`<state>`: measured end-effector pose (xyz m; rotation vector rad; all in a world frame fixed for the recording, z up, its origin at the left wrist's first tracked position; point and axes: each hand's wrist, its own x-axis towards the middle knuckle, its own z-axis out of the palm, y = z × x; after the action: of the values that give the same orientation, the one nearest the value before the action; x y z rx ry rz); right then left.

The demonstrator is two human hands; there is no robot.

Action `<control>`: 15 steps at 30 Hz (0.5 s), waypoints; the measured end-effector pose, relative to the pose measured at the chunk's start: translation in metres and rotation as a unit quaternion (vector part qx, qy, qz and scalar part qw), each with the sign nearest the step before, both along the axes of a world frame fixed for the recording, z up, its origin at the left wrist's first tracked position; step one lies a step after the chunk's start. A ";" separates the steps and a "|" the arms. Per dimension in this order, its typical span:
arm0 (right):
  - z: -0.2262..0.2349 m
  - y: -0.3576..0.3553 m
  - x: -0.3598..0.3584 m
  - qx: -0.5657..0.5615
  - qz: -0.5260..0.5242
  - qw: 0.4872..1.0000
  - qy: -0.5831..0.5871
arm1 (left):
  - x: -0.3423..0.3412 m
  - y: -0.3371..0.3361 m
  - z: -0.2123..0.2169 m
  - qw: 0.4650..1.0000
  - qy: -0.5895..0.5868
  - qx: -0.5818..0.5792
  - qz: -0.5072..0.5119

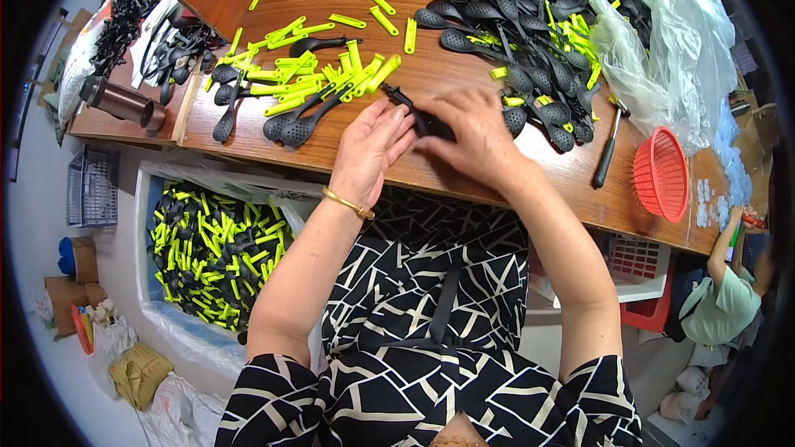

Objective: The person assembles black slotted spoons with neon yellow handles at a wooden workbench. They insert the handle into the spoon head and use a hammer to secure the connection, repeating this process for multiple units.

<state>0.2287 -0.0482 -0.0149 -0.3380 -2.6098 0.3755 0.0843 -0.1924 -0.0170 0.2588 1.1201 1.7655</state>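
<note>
Both hands at the near edge of the long brown wooden table (431,74), left hand (370,149) and right hand (472,136) pinching one black plastic slotted spoon (414,112), loose yellow-green plastic handle pieces (323,74) just beyond the left hand, heap of black spoons (513,25) beyond the right hand

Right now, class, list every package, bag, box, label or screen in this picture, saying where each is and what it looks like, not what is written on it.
Clear plastic bag: table's right end, crumpled, see-through.
Lined bin: floor, left of the person, full of black and green pieces.
Cardboard boxes: floor, far left, brown.
Yellowish sack: floor, lower left, crumpled.
No screens visible.

Wooden table (464,178) bears slotted spoons (530,25) (black), green handles (306,74).
</note>
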 end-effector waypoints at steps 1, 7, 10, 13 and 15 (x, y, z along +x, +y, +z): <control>0.005 -0.005 0.000 -0.066 0.033 0.997 -0.030 | -0.007 0.003 -0.003 1.000 -0.004 0.011 -0.025; 0.014 0.029 -0.034 -0.461 0.067 0.885 -0.003 | -0.020 0.011 -0.023 0.994 0.032 0.044 -0.095; 0.025 0.032 -0.066 -0.232 0.019 0.971 0.058 | -0.017 0.009 -0.015 0.995 0.039 -0.018 -0.089; 0.021 0.025 -0.103 -0.185 0.050 0.981 -0.017 | -0.005 0.007 -0.009 0.986 0.112 -0.060 -0.110; 0.018 0.015 -0.122 -0.077 0.028 0.995 -0.061 | 0.002 0.005 -0.011 0.973 0.186 -0.062 -0.124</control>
<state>0.1070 -0.0331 0.0035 -0.3498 -2.7201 0.5944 0.0865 -0.1873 -0.0282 0.6453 1.3920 1.4517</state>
